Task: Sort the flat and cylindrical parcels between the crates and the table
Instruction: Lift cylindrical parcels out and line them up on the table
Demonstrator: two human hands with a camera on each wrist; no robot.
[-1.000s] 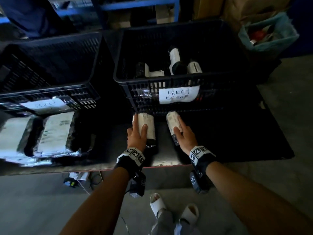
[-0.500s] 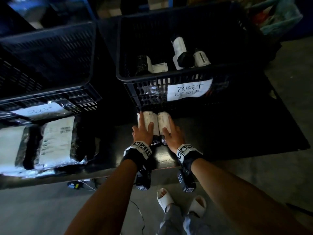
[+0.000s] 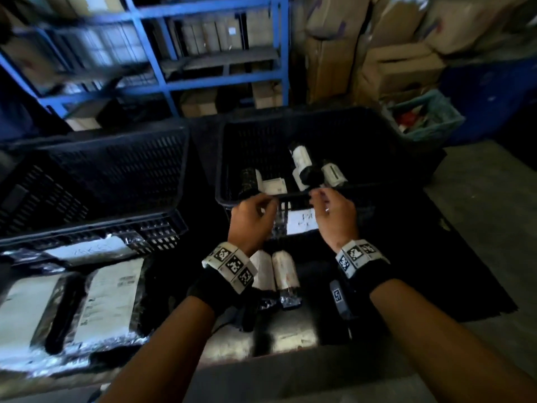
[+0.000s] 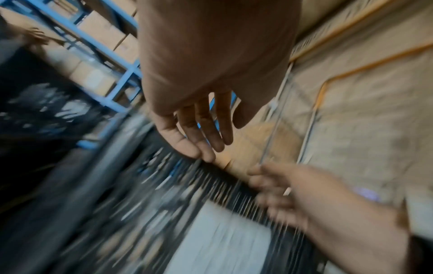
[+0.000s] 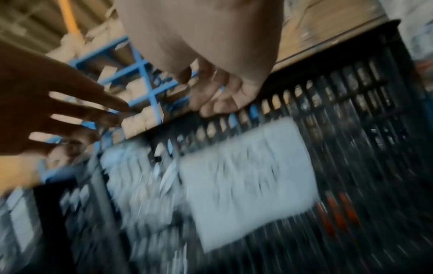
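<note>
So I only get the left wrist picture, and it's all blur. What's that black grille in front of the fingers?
Observer: The head view shows it's the right crate, with several rolled parcels inside.
Operator: Are the hands holding one?
Observer: No. The left hand and right hand hover empty at its near rim; two cylindrical parcels lie side by side on the table beneath the wrists.
Operator: Any flat ones?
Observer: Yes, flat parcels lie on the table before the left crate.
</note>
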